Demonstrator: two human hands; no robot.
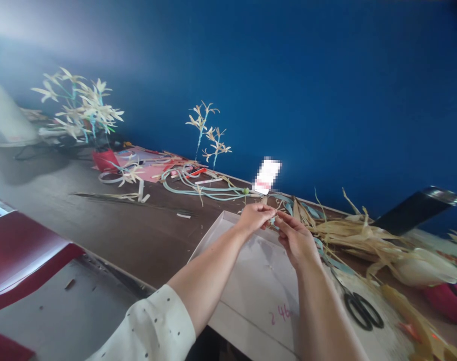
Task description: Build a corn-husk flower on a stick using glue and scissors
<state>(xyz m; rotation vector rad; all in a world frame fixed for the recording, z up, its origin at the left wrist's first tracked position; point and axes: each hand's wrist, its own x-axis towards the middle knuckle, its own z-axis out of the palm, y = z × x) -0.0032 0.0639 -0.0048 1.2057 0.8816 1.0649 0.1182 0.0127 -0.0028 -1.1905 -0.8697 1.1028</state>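
Observation:
My left hand (256,216) and my right hand (295,238) meet over the far edge of a shallow white tray (247,276). Fingers and thumbs of both are pinched close together. A small light-blue bit (272,219) shows between them; the rest of what they hold is hidden by the fingers. To the right of my right hand lies a heap of dry corn husks (349,233). Black-handled scissors (364,311) rest right of my right forearm.
Husk flowers on blue stems (209,133) stand by the blue wall, and more fill a red pot (105,159) at left. Pale-blue tubing (213,193) loops behind my hands. A phone with a blurred screen (266,175) leans upright. A dark bottle (412,210) tilts at right.

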